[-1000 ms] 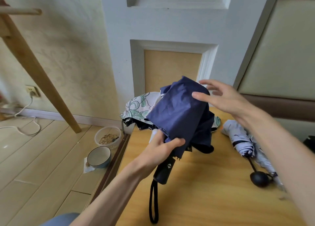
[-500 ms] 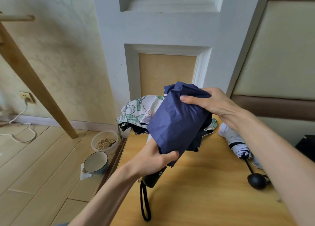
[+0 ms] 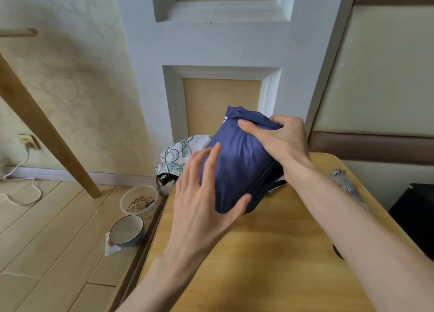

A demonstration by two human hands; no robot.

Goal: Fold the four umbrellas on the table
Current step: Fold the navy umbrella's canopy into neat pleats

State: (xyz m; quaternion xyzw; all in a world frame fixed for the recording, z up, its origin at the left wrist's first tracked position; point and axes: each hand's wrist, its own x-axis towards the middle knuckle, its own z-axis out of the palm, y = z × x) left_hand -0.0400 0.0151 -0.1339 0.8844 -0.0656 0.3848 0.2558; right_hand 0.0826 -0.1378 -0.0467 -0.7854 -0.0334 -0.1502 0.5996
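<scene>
Two hands held it at frame centre: left hand (image 3: pixel 199 199) lay flat-fingered against the navy umbrella's (image 3: pixel 237 166) left side, and right hand (image 3: pixel 281 142) curled round its upper end. Its long axis ran nearly upright in the frame, above the table's (image 3: pixel 270 253) far edge.

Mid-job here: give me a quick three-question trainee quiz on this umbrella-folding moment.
1. What does the right hand do to the far end of the navy blue fabric umbrella? A) grips it B) hovers above it C) points at it
2. True or false: the left hand has its fingers laid against the navy umbrella's side.
3. Fill in: the white floral-print umbrella lies ___ the navy one, at the far left corner of the yellow wooden table.
Key: 1 A; 2 true; 3 behind.
</scene>
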